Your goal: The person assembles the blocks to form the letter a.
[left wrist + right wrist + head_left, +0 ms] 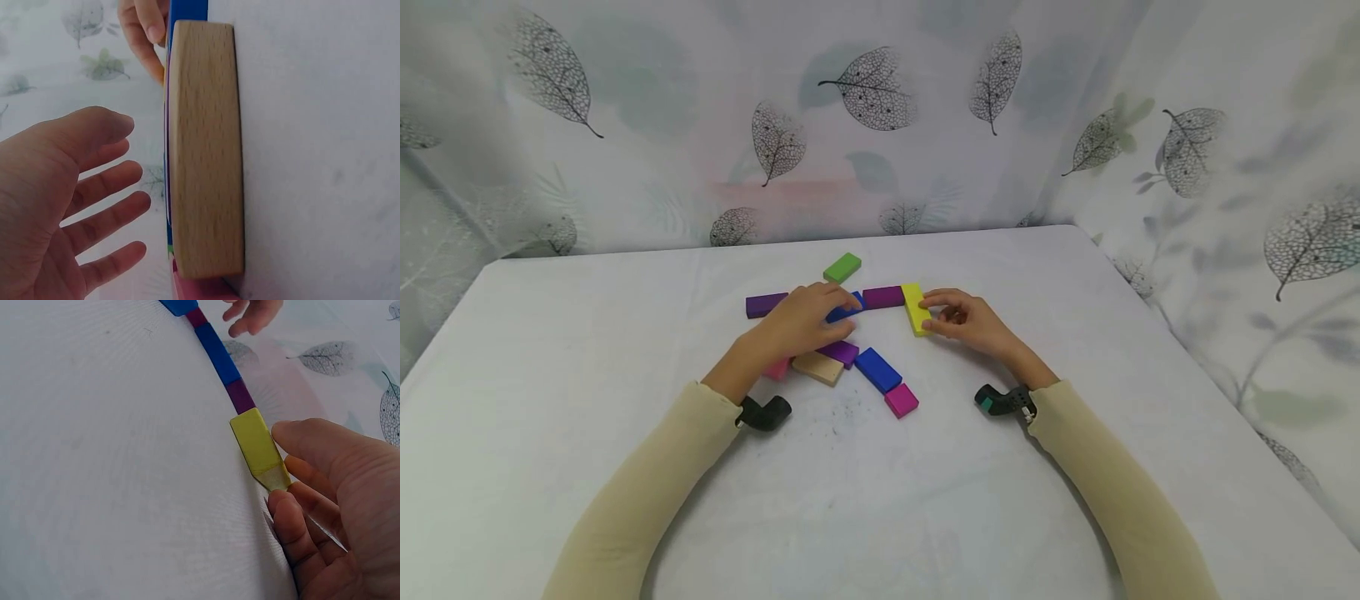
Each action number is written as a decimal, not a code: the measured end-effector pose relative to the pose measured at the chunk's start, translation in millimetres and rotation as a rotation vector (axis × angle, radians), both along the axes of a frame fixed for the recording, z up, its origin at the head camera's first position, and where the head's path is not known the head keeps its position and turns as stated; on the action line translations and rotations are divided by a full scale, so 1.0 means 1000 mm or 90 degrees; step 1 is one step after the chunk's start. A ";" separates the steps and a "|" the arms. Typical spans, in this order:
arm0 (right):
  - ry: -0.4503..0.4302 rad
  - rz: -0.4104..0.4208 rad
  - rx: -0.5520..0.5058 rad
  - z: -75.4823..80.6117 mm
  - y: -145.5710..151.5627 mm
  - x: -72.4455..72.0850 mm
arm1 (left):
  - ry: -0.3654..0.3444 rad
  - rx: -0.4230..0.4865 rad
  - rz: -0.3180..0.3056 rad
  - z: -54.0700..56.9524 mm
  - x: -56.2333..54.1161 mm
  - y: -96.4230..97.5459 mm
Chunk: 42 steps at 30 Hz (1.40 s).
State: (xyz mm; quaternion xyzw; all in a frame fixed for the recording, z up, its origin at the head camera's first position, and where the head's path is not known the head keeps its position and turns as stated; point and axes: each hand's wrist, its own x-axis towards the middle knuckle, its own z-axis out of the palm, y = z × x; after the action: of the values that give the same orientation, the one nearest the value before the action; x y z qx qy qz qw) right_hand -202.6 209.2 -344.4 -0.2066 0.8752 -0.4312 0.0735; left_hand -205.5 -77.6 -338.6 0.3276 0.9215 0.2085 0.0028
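My right hand [972, 323] has its thumb and a curled finger at the long side of a yellow block [914, 305], which lies at the right end of a row. Beside it in the row come a dark purple block [883, 297] and a blue block [835, 315], partly covered by my left hand [801, 321]. Spread, loosely bent fingers [112, 220] of that left hand hold nothing in the left wrist view. Close below it in the head view lie a plain wooden block [817, 367], a violet block [844, 353] and a pinkish-red block [777, 369].
Another dark purple block [764, 305] lies left of the left hand. A green block [842, 267] is behind the row. Nearer me, a blue block [877, 370] meets a magenta block [902, 401]. Leaf-patterned cloth [685, 125] hangs behind the white table [880, 517].
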 end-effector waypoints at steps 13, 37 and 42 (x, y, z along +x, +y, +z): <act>-0.003 -0.007 0.009 0.002 -0.002 0.001 | 0.014 0.008 -0.072 0.002 0.015 0.018; 0.002 -0.003 0.005 0.001 0.000 0.000 | -0.165 0.080 -0.185 -0.006 0.022 0.037; 0.000 -0.002 -0.003 0.000 -0.001 0.000 | -0.197 0.092 -0.217 -0.010 0.023 0.037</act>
State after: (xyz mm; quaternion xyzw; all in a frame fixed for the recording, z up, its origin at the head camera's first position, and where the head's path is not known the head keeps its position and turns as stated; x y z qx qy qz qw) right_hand -203.1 208.5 -344.2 -0.2052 0.8746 -0.4333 0.0726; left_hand -182.3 -40.6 -348.5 0.4417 0.8244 0.3181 0.1554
